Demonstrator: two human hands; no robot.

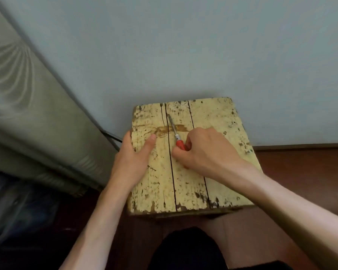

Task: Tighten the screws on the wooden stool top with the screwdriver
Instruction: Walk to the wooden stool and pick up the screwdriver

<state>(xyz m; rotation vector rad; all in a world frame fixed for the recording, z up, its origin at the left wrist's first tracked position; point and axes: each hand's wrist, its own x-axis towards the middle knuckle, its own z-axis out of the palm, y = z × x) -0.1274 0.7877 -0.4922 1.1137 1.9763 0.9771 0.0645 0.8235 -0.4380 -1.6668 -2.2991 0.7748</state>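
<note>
The stool top (pixel 218 178) sits before you, against the wall (pixel 183 45). Your left hand (pixel 131 158) grips its left edge, thumb flat on top. Your right hand (pixel 205 149) curls round the red handle of the screwdriver (pixel 176 135), whose shaft points away from you. The screws (pixel 231 124) stand proud along the right edge, right of that hand, so the tip likely must swing rightward.

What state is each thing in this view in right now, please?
stool top: paint peeling, held at its left edge.
screwdriver: low across the top, tip on no screw.
screws: sticking up at the right edge, untouched.
left hand: grips the stool top's left edge, thumb on top.
right hand: holds the screwdriver's red handle.
</note>
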